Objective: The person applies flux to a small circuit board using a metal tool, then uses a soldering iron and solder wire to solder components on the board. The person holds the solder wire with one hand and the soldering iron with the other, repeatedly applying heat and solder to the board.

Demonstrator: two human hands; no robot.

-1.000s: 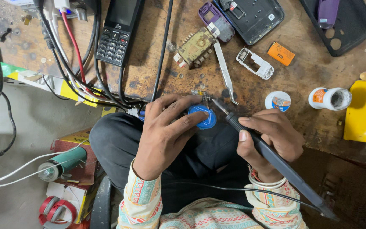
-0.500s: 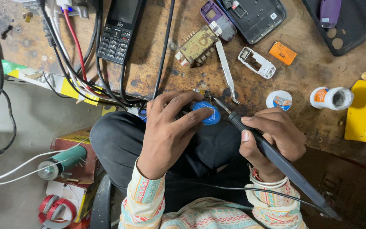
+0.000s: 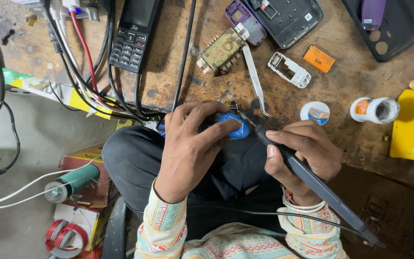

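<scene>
While the left hand (image 3: 188,148) pinches the small blue round part (image 3: 234,125) at the worktop (image 3: 350,139) edge, the right hand (image 3: 303,160), its grip closed round the soldering iron (image 3: 312,180), has edged its tip closer at three o'clock; contact looks imminent.

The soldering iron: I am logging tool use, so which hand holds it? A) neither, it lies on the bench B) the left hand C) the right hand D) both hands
C: the right hand grips the dark soldering iron like a pen, its tip at the small blue part that the left hand pinches at the edge of the wooden bench.
</scene>
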